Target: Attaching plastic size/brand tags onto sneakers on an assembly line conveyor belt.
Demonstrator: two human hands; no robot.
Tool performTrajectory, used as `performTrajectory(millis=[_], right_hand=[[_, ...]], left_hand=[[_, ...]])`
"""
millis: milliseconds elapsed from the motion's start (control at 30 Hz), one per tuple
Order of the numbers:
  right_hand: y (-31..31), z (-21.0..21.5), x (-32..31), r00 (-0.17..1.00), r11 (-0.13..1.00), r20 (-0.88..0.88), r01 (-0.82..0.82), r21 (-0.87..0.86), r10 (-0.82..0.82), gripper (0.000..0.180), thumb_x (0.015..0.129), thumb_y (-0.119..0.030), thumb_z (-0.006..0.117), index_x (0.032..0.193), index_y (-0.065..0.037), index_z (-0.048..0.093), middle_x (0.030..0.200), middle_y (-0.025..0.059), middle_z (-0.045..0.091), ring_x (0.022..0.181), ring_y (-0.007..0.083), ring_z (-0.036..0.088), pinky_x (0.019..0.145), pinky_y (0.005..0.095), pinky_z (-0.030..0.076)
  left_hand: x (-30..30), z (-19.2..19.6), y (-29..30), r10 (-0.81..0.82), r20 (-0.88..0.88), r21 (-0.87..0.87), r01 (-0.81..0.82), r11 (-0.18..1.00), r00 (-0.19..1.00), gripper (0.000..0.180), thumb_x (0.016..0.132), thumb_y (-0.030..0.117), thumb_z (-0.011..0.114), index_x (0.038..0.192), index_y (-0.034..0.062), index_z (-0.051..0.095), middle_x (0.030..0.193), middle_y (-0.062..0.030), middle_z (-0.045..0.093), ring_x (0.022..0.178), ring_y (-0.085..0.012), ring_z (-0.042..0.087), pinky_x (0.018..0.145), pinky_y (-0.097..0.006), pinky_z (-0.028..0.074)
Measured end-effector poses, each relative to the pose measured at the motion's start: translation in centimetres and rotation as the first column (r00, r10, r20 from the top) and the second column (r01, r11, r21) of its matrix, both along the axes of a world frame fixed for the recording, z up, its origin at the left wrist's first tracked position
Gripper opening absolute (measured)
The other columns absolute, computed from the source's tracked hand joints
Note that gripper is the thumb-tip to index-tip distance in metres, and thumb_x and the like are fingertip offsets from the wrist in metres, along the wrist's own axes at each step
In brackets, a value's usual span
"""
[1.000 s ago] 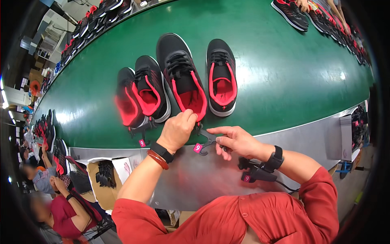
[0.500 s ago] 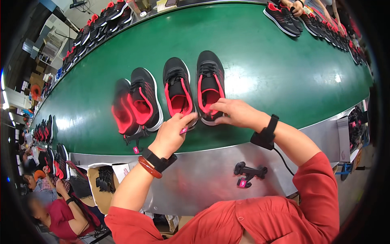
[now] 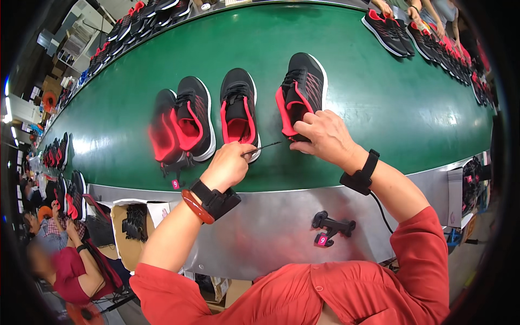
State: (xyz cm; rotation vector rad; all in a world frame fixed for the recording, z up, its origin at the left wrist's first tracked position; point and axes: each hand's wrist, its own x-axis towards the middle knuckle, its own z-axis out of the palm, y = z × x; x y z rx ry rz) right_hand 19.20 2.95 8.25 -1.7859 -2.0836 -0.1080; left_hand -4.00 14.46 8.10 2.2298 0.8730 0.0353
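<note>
My right hand [image 3: 326,136] grips the heel of a black sneaker [image 3: 311,81] with red lining and white sole, tilted with its toe pointing away. Just left of it, my left hand [image 3: 227,165] is closed on a thin black strip [image 3: 264,147] that reaches toward that heel; its exact kind is unclear. Beyond my left hand lies a matching sneaker [image 3: 237,97], its heel partly behind my fingers. Farther left, another sneaker [image 3: 196,114] rests against a blurred one [image 3: 162,130]. A black plastic shoe hanger [image 3: 183,163] with a pink tag [image 3: 175,184] sits at their heels.
The shoes stand on a green belt [image 3: 346,59] with a metal ledge [image 3: 260,233] before me. On the ledge lies another black hanger [image 3: 333,225] with a pink tag. An open carton [image 3: 122,233] is at left. More sneakers [image 3: 384,33] and co-workers' hands [image 3: 414,12] are far right.
The rightmost sneaker has moved right and away from its neighbour, turning, with my right hand on its heel. A thin black strip now shows stretched out from my left hand.
</note>
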Motion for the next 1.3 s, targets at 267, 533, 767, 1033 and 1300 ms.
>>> performTrajectory(millis=[267, 533, 767, 1033, 1300], right_hand=[[1.2, 0.0, -1.7, 0.999, 0.999, 0.037, -0.029, 0.034, 0.028, 0.034, 0.068, -0.033, 0.079, 0.081, -0.012, 0.056, 0.075, 0.0042, 0.054, 0.07, 0.0244, 0.055, 0.065, 0.0389, 0.043], [2.3, 0.2, -3.0, 0.975, 0.995, 0.204, -0.093, 0.022, 0.086, 0.023, 0.071, -0.029, 0.075, 0.081, -0.015, 0.06, 0.075, 0.0027, 0.056, 0.071, 0.0204, 0.057, 0.064, 0.0355, 0.041], [3.6, 1.4, -4.2, 0.953, 0.997, 0.297, -0.039, -0.073, 0.06, 0.018, 0.07, -0.027, 0.075, 0.082, -0.017, 0.065, 0.073, 0.0011, 0.057, 0.071, 0.0199, 0.058, 0.065, 0.0346, 0.041], [3.8, 0.7, -3.7, 0.954, 0.994, 0.282, -0.086, -0.06, 0.1, 0.013, 0.071, -0.025, 0.073, 0.076, -0.016, 0.066, 0.071, 0.0021, 0.06, 0.07, 0.0201, 0.06, 0.065, 0.0349, 0.042], [3.8, 1.7, -4.1, 0.967, 0.992, 0.233, -0.086, -0.094, 0.106, 0.025, 0.068, -0.032, 0.078, 0.083, -0.016, 0.067, 0.075, 0.0028, 0.061, 0.073, 0.0214, 0.061, 0.067, 0.036, 0.044]], left_hand=[[0.0, 1.0, 0.1, 0.045, -0.089, -0.019, -0.047, 0.999, 0.995, 0.023, 0.092, 0.006, 0.054, 0.11, -0.0011, 0.067, 0.1, -0.0204, 0.066, 0.097, -0.0341, 0.063, 0.085, -0.038, 0.047], [-1.2, -0.4, 0.5, 0.064, 0.013, 0.098, -0.065, 0.993, 0.998, 0.026, 0.083, 0.005, 0.051, 0.1, 0.0049, 0.07, 0.09, -0.0219, 0.066, 0.087, -0.0411, 0.062, 0.077, -0.046, 0.05], [-0.9, -0.1, 0.6, 0.044, -0.106, 0.191, -0.023, 0.981, 0.993, 0.021, 0.087, 0.006, 0.053, 0.1, 0.0042, 0.07, 0.09, -0.0184, 0.068, 0.085, -0.0378, 0.064, 0.075, -0.043, 0.049], [-1.4, -0.1, 0.8, 0.066, -0.083, 0.157, -0.053, 0.986, 0.994, 0.02, 0.085, 0.007, 0.054, 0.096, 0.0054, 0.07, 0.087, -0.0194, 0.067, 0.084, -0.0388, 0.064, 0.075, -0.044, 0.049], [-2.1, -0.6, 1.0, 0.086, -0.081, 0.156, -0.073, 0.985, 0.993, 0.019, 0.088, 0.008, 0.053, 0.098, 0.0057, 0.069, 0.088, -0.0198, 0.067, 0.083, -0.0392, 0.063, 0.072, -0.043, 0.048]])
